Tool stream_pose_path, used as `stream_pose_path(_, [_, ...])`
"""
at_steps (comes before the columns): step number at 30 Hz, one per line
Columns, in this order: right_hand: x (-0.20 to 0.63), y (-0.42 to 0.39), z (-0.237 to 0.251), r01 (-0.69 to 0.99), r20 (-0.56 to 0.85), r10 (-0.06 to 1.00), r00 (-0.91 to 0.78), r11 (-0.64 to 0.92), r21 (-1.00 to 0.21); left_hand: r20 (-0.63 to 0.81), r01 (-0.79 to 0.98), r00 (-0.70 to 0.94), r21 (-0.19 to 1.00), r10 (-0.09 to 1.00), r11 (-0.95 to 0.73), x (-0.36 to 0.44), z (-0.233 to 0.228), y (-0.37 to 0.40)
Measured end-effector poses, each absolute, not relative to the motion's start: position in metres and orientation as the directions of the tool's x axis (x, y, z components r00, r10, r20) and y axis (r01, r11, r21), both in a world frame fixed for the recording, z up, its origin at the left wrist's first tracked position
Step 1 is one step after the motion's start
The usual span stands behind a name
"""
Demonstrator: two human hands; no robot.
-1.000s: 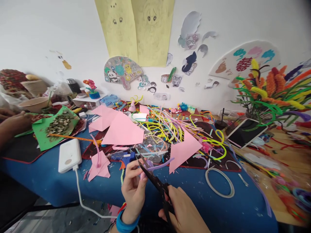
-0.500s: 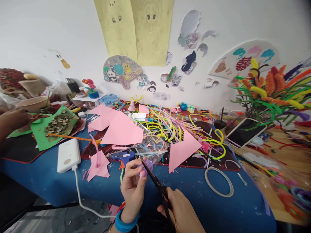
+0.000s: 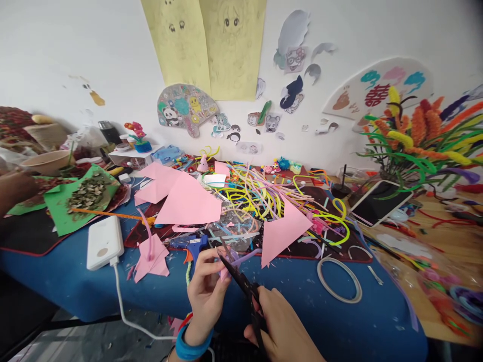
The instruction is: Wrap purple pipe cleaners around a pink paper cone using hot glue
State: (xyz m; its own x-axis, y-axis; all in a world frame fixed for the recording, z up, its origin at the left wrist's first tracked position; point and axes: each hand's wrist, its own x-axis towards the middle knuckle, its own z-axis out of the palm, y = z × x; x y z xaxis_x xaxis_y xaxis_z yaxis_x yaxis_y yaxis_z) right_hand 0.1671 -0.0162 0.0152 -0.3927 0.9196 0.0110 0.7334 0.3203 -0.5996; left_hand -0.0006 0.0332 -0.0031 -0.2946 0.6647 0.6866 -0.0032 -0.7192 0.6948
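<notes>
White wall (image 3: 56, 45) carried yellow sketch sheets (image 3: 211, 45); no legible writing. Blue table (image 3: 339, 322) was cluttered. Right hand (image 3: 281, 327) gripped black scissors (image 3: 241, 281). Left hand (image 3: 207, 289) pinched lilac pipe cleaner (image 3: 241, 259), near centre at the blades.

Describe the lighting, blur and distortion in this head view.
Head view: soft even daylight, no glare; the table edge bows from wide-angle distortion; centre sharp on the left hand, right hand and scissors; pipe cleaners at far right smear.
</notes>
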Motion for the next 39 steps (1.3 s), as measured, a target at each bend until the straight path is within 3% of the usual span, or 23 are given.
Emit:
stream_pose_path(10, [0.169,-0.022,-0.023,0.681,0.179,0.913,-0.365,0.394,-0.618,0.695,-0.002,-0.293,0.687,0.657,-0.727,-0.004,-0.007,0.035])
stream_pose_path(18, [0.167,-0.014,0.018,0.682,-0.051,0.937,-0.346,0.214,-0.699,0.654,-0.096,-0.281,0.709,0.702,-0.699,-0.001,-0.009,0.037])
stream_pose_path(21, [0.167,-0.011,0.02,0.636,-0.063,0.938,-0.342,0.182,-0.75,0.629,-0.135,-0.288,0.72,0.722,-0.681,-0.003,-0.012,0.038])
stream_pose_path(25, [0.178,0.002,0.007,0.596,0.036,0.983,-0.179,0.137,-0.791,0.581,-0.177,-0.289,0.748,0.761,-0.639,-0.007,-0.016,0.04])
stream_pose_path(29, [0.201,0.03,-0.006,0.737,0.196,0.98,0.027,0.113,-0.667,0.613,-0.121,-0.294,0.737,0.733,-0.665,-0.009,-0.012,0.038])
stream_pose_path(33, [0.212,0.048,-0.008,0.811,0.411,0.894,0.18,0.101,-0.576,0.697,-0.025,-0.242,0.691,0.675,-0.723,-0.007,-0.001,0.033])
stream_pose_path(36, [0.203,0.042,0.005,0.785,0.531,0.835,0.146,0.229,-0.576,0.732,0.002,-0.185,0.668,0.656,-0.744,-0.004,0.004,0.029])
stream_pose_path(39, [0.188,0.027,0.027,0.548,0.559,0.825,-0.076,0.503,-0.668,0.738,0.016,-0.136,0.669,0.661,-0.743,-0.003,0.004,0.025])
